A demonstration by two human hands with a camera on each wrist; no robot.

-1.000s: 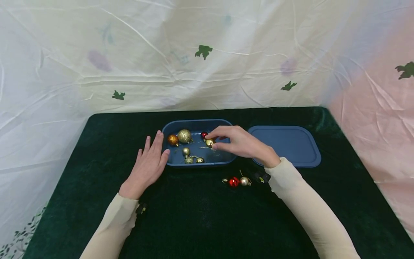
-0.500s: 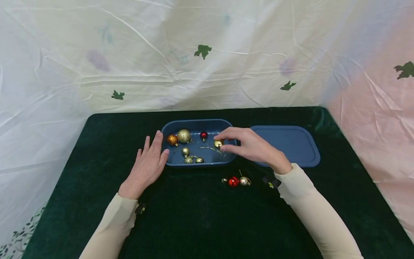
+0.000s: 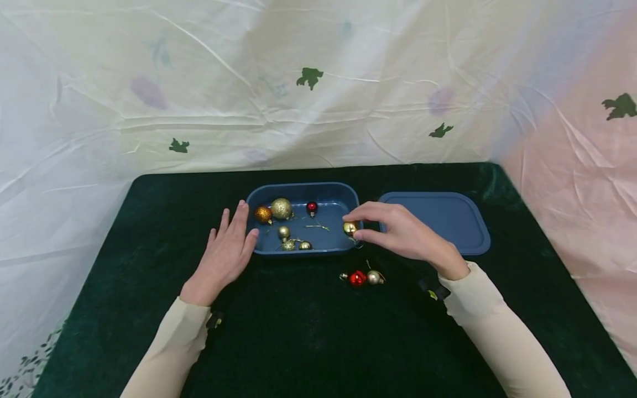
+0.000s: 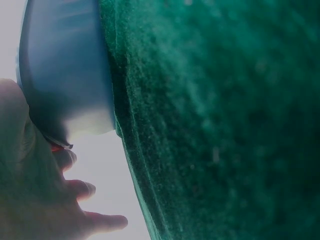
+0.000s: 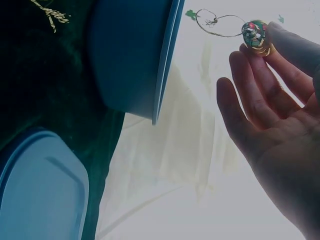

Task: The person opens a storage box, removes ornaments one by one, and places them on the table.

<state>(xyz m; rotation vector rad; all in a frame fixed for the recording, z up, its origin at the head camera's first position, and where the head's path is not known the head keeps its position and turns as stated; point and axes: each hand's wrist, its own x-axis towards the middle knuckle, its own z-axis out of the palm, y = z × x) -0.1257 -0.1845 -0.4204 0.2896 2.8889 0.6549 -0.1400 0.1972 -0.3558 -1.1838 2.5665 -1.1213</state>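
Observation:
Between thumb and fingers my right hand [image 3: 398,229] pinches a shiny gold bauble [image 3: 350,228] at the right end of a blue plastic box [image 3: 323,249]. In the right wrist view, the bauble's string loop [image 5: 220,35] dangles beside it, above the box rim. My left hand [image 3: 224,254] rests with straight fingers against the box's left end. Inside the box lie an orange bauble [image 3: 263,214], a large glittery gold bauble [image 3: 281,208], a small dark red bauble [image 3: 312,208] and several small gold baubles [image 3: 288,245], plus a thin gold string [image 3: 316,226].
A flat blue lid [image 3: 438,221] lies right of the box on the green cloth-covered table [image 3: 298,331]. In front of the box sit a red bauble [image 3: 357,278] and a pale gold bauble [image 3: 374,277]. A pale patterned curtain [image 3: 224,83] hangs behind the table.
My right hand has carried the gold bauble rightward, from over the middle of the box to its right end. The left hand stays at the box's left end.

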